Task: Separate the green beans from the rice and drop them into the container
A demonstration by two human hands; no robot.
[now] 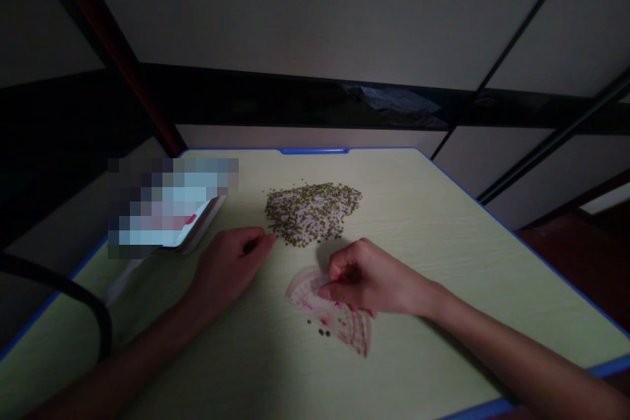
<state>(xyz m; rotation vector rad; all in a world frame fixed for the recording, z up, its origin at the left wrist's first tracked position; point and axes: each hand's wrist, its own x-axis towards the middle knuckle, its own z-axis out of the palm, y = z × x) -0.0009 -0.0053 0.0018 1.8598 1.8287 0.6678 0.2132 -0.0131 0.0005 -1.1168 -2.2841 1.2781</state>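
A loose heap of small olive-green and pale bits [315, 210], like beads or sequins, lies on the light wood-grain table [418, 210]. My left hand [233, 259] rests at the heap's near left edge, fingers curled in and fingertips together beside the outermost bits. Whatever those fingertips hold, if anything, is too small to see. My right hand [369, 275] hovers in a pinch over a fan-shaped, sheer piece [322, 318] with pink-red markings. The content of that pinch is hidden or too small to name. Several dark round bits [323, 333] sit on the sheer piece's near side.
On the left stands a blurred-out device or screen [167, 210] with a pale edge. A black curved cable or strap [101, 315] crosses the table's left side. Blue trim edges the table, with a blue handle [315, 151] at the far side. Behind are pale cabinet panels [295, 13].
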